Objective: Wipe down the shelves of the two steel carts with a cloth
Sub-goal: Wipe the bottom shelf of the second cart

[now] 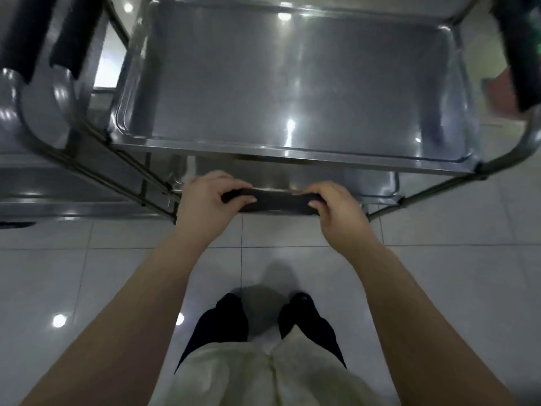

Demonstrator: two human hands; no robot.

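A steel cart stands right in front of me, its shiny top shelf (292,83) bare and reflecting ceiling lights. A lower shelf (371,183) shows beneath its near edge. Both my hands grip the cart's black padded handle (278,200) at the near end. My left hand (210,197) curls round the handle's left end, and my right hand (333,206) curls round its right end. A second steel cart (44,183) stands close on the left, its black-padded handle (44,33) at the upper left. No cloth is in view.
The floor (87,282) is glossy pale tile. My feet in dark shoes (231,312) stand just behind the handle. Another black padded bar (521,54) rises at the cart's far right corner, with a reddish object (497,92) on the floor beyond it.
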